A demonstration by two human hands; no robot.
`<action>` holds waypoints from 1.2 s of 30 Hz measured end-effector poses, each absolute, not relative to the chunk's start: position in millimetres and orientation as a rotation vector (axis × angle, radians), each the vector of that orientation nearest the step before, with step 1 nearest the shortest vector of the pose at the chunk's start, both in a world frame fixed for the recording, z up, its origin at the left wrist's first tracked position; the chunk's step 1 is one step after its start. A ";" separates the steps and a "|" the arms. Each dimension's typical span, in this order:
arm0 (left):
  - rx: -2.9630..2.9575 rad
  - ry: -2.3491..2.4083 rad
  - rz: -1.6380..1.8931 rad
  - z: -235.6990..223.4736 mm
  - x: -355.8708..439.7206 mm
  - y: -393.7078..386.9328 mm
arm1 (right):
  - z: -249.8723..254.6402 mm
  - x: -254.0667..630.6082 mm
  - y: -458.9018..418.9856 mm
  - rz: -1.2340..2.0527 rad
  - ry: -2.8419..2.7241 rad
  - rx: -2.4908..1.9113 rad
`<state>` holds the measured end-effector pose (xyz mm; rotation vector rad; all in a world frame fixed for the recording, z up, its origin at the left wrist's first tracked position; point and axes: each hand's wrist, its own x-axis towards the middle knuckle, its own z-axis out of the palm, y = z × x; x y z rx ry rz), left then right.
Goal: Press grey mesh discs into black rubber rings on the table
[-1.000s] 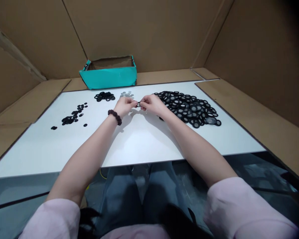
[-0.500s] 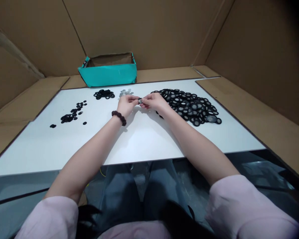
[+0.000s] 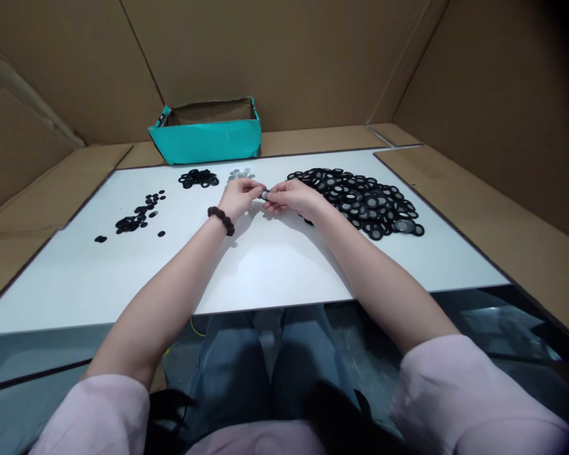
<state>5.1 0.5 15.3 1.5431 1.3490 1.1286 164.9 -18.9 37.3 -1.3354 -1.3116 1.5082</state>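
Between my two hands, just above the white board, is a small round disc with a black rim and a grey centre [image 3: 264,194]. My left hand [image 3: 239,196] pinches its left side between thumb and fingers. From the right, the thumb and fingers of my right hand [image 3: 291,197] are closed on the same disc. Behind my left hand lies a small heap of pale, clear discs [image 3: 241,173], partly covered by the hand. A large pile of similar black-rimmed discs [image 3: 360,201] spreads to the right of my right hand, partly hidden by it.
Black rings [image 3: 198,178] sit in a small heap left of centre. Small solid black discs [image 3: 131,223] are scattered farther left on the white board [image 3: 265,272]. A teal open box [image 3: 206,142] stands at the back edge. Cardboard walls [image 3: 284,63] enclose the back and sides.
The disc has tilted between my fingers, showing its grey centre at another angle. My left wrist has shifted slightly to the left and up. The heaps look the same.
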 end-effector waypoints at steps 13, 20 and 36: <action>1.576 1.335 0.996 23.2 2.0 -6.2 | 37.5 165.7 -18.8 1.162 -1.560 -1.462; 1.593 1.431 0.916 23.1 -1.7 -8.2 | 34.2 168.6 -15.6 1.035 -1.659 -1.469; 1.518 1.367 1.103 19.1 6.2 -5.7 | 46.4 156.6 -26.9 1.426 -1.211 -1.364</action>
